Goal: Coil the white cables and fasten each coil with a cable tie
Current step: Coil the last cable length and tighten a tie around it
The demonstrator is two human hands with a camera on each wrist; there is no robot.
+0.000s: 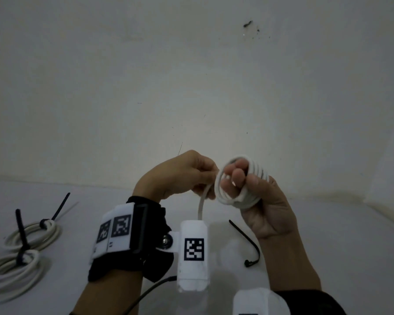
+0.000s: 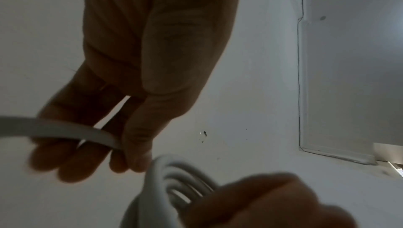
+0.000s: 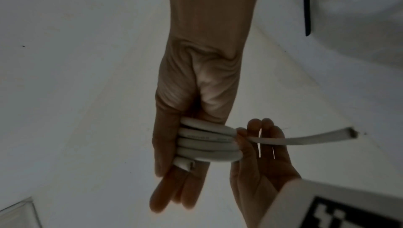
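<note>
A white cable coil [image 1: 243,196] of several turns is wound round the fingers of my right hand [image 1: 237,176], which holds it above the table. My left hand [image 1: 210,178] pinches the cable's loose tail [image 1: 201,205] right beside the coil. In the right wrist view the coil [image 3: 209,143] sits across my right hand [image 3: 174,171], and the tail [image 3: 305,137] sticks out past my left hand [image 3: 250,138]. In the left wrist view my left hand [image 2: 128,161] pinches the tail [image 2: 54,128] next to the coil [image 2: 165,180]. A loose black cable tie [image 1: 248,244] lies on the table below my right hand.
Two tied coils [image 1: 32,235] [image 1: 11,269], each with a black tie, lie on the white table [image 1: 328,223] at the far left. A plain wall [image 1: 191,87] rises right behind the table.
</note>
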